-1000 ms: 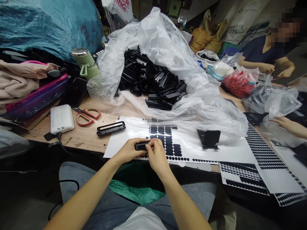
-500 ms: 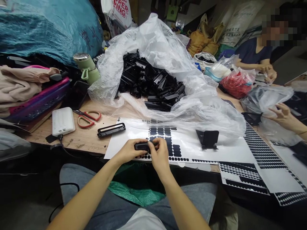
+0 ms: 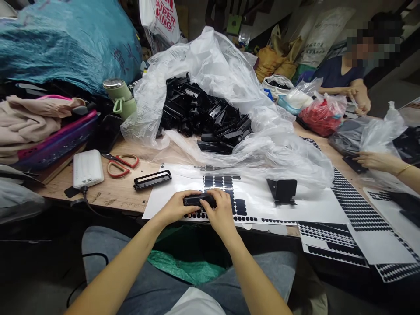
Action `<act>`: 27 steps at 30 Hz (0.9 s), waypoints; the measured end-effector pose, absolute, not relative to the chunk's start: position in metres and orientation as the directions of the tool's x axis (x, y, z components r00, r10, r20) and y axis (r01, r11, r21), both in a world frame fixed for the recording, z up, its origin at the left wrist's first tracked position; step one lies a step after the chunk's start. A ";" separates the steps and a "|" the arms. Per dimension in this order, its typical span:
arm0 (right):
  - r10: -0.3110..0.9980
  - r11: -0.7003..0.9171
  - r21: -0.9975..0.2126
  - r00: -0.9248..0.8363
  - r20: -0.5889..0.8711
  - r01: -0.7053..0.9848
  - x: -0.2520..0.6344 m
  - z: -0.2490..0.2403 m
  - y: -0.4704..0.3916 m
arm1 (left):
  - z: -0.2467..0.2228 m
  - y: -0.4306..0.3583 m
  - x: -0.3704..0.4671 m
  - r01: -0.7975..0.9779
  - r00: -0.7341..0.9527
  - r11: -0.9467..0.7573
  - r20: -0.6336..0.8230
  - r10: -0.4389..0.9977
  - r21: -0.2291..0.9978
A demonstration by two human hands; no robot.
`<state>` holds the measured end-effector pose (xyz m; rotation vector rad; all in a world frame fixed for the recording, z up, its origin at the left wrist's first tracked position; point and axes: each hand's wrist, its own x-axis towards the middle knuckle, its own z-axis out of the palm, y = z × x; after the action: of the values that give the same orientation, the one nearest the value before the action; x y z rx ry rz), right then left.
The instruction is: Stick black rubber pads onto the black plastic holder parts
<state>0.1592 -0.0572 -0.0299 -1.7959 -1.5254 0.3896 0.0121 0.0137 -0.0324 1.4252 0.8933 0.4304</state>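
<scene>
Between my two hands is a small black plastic holder (image 3: 193,200) with a carbon-like texture, held level over the sticker sheet. My left hand (image 3: 179,204) is closed around its left end. My right hand (image 3: 220,208) grips the right end, the thumb lying along its near face. Under and behind them, a white sheet (image 3: 177,179) carries rows of black rounded stickers (image 3: 219,181). To the left rests a long black part (image 3: 152,179) with a white strip inside. A black folding stand (image 3: 285,191) sits upright on the sheet's right side.
A pile of black plastic parts (image 3: 203,113) lies in a clear plastic bag (image 3: 223,61) behind. At left are scissors (image 3: 121,164), a white power bank (image 3: 88,168) and a green bottle (image 3: 121,98). Another person's hand (image 3: 377,161) works at the right among more sticker sheets (image 3: 361,205).
My right thumb has shifted and more of the black holder's right end shows. At the right, the other person's hand has moved lower and left. The view has shifted slightly.
</scene>
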 end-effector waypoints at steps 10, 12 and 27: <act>0.958 0.287 -0.584 -0.237 0.162 0.759 0.158 -0.005 -0.032 | -0.040 0.016 0.014 0.201 0.634 0.043 -0.163 0.756 0.979; 0.953 0.288 -0.603 -0.281 0.110 0.743 0.159 -0.001 -0.025 | -0.041 0.017 0.013 0.210 0.636 0.053 -0.178 0.751 0.976; 0.930 0.293 -0.648 -0.367 0.021 0.703 0.164 -0.001 -0.014 | -0.042 0.016 0.014 0.238 0.621 0.085 -0.219 0.753 0.967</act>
<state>0.1642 -0.0136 -0.0009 -1.4649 -2.1719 0.7816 0.0139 0.0161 -0.0423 1.4771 0.8808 0.4691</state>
